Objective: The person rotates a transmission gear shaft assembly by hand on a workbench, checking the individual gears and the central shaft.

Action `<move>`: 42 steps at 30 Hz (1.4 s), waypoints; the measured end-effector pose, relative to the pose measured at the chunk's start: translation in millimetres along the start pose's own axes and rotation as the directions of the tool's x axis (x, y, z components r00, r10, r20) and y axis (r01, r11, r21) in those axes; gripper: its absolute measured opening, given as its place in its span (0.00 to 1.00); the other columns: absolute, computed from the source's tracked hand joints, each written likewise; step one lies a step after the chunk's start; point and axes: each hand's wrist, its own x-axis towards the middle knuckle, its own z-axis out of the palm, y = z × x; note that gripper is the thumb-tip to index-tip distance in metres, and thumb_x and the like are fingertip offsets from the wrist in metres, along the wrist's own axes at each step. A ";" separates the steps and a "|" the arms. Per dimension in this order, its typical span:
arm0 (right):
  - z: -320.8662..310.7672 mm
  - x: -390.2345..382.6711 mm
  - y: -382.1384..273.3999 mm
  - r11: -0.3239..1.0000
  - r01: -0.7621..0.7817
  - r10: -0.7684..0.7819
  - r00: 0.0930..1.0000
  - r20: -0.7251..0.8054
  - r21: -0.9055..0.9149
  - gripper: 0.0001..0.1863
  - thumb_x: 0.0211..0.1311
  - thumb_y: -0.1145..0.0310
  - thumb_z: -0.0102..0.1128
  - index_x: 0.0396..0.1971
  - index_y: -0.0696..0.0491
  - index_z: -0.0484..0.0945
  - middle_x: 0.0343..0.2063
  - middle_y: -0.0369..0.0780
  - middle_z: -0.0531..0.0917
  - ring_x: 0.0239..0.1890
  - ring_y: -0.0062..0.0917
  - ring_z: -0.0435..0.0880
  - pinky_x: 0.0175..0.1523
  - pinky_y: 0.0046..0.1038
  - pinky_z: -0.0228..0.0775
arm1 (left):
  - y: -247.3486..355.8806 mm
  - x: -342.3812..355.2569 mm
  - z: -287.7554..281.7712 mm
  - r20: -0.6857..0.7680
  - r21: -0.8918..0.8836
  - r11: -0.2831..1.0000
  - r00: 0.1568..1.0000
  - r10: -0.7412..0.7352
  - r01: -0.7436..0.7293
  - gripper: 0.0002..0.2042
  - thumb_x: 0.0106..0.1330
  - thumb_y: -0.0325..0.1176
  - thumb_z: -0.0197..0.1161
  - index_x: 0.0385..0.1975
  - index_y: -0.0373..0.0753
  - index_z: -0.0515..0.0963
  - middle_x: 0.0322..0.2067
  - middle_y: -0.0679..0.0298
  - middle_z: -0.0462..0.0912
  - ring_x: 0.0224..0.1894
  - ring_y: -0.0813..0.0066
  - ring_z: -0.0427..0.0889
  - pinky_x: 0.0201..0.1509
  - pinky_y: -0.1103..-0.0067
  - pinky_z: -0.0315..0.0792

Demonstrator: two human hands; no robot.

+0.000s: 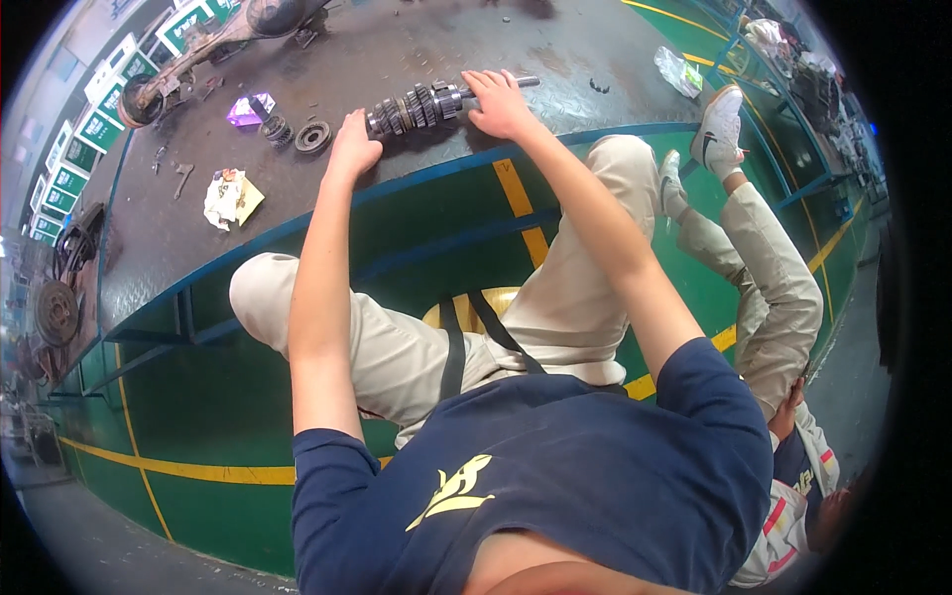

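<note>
A metal gear shaft (421,109) with several toothed gears lies on the dark metal workbench (397,50), near its front edge. At its left end my left hand (354,149) is closed against the last gear, its fingertips partly hidden. Farther right, my right hand (499,103) wraps over the shaft beside the gears, and the bare rod end (529,81) sticks out past it. A loose gear ring (313,137) and a small toothed gear (277,130) rest left of my left hand.
A purple packet (251,109), crumpled paper (226,198) and a small metal fork-like part (183,178) lie on the left. A long axle assembly (213,45) occupies the back left. A plastic bag (678,72) sits at the right. Another person's legs (769,258) are close on my right.
</note>
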 end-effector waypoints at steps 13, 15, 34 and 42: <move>-2.3 -33.8 -29.5 0.996 -0.040 0.020 0.967 -0.254 -0.074 0.23 0.53 0.69 0.54 0.50 0.63 0.74 0.54 0.52 0.75 0.57 0.46 0.73 0.68 0.49 0.54 | 25.0 -42.8 -5.4 0.004 0.272 0.962 1.000 0.017 -0.017 0.40 0.55 0.32 0.54 0.70 0.29 0.46 0.73 0.49 0.44 0.75 0.53 0.40 0.75 0.59 0.41; -15.9 -25.4 -30.6 0.999 -0.004 0.016 0.952 -0.307 0.038 0.23 0.53 0.72 0.53 0.51 0.62 0.74 0.56 0.51 0.75 0.60 0.44 0.71 0.70 0.46 0.52 | 25.3 -38.6 -12.5 -0.050 0.266 0.963 0.997 0.065 -0.050 0.39 0.55 0.30 0.53 0.70 0.30 0.49 0.72 0.49 0.46 0.75 0.53 0.41 0.76 0.60 0.42; -36.9 -1.3 6.1 0.969 -0.151 0.166 0.984 -0.064 0.195 0.32 0.48 0.74 0.52 0.59 0.59 0.70 0.52 0.57 0.77 0.55 0.46 0.76 0.61 0.39 0.68 | 33.0 -8.7 -10.1 -0.109 0.380 0.900 0.956 0.274 -0.214 0.40 0.52 0.28 0.54 0.69 0.30 0.51 0.71 0.49 0.49 0.75 0.54 0.44 0.75 0.59 0.45; -28.5 -8.7 -14.8 0.972 -0.186 0.166 0.975 0.149 0.140 0.31 0.47 0.77 0.53 0.56 0.63 0.67 0.56 0.58 0.70 0.60 0.50 0.69 0.62 0.38 0.66 | -5.0 -9.1 3.4 0.052 0.234 0.960 0.988 0.147 -0.155 0.40 0.52 0.29 0.53 0.69 0.29 0.50 0.71 0.48 0.49 0.74 0.55 0.46 0.75 0.62 0.47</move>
